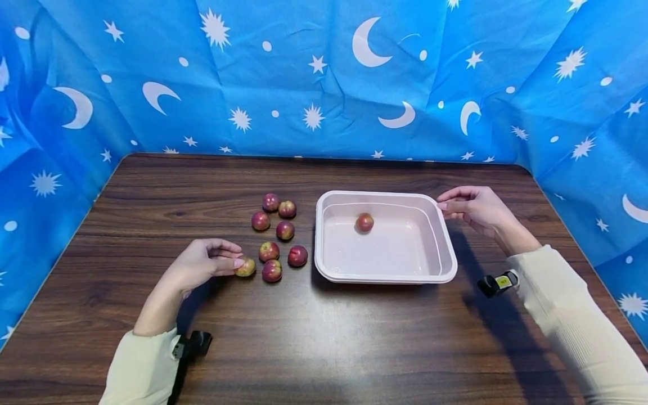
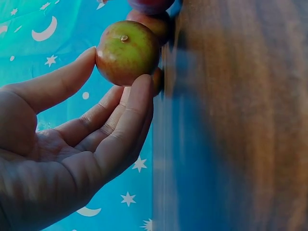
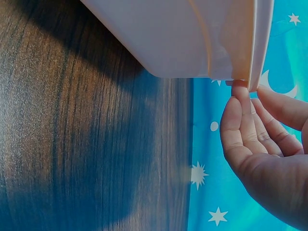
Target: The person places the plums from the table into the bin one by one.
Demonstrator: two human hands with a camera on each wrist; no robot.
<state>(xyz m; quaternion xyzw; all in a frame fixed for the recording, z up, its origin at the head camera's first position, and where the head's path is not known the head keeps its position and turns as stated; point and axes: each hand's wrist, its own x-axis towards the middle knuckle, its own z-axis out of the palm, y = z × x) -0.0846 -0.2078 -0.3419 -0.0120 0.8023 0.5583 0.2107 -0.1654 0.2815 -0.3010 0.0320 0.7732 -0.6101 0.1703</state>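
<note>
My left hand (image 1: pixel 199 264) pinches a yellow-green plum (image 1: pixel 245 267) at the near left of a loose group of plums. In the left wrist view, the thumb is on one side of that plum (image 2: pixel 126 53) and the fingertips touch its lower side. My right hand (image 1: pixel 478 211) grips the far right corner of a pale pink plastic tub (image 1: pixel 385 279) by its rim. The right wrist view shows the thumb on one side of the rim (image 3: pixel 257 53) and the fingers on the other. One reddish plum (image 1: pixel 364 222) lies inside the tub.
Several red and purple plums, among them one plum (image 1: pixel 297 256) nearest the tub, lie on the dark wooden table (image 1: pixel 324 349). A blue cloth (image 1: pixel 324 84) with white moons and stars hangs behind and at both sides. Black wrist cameras sit on both sleeves.
</note>
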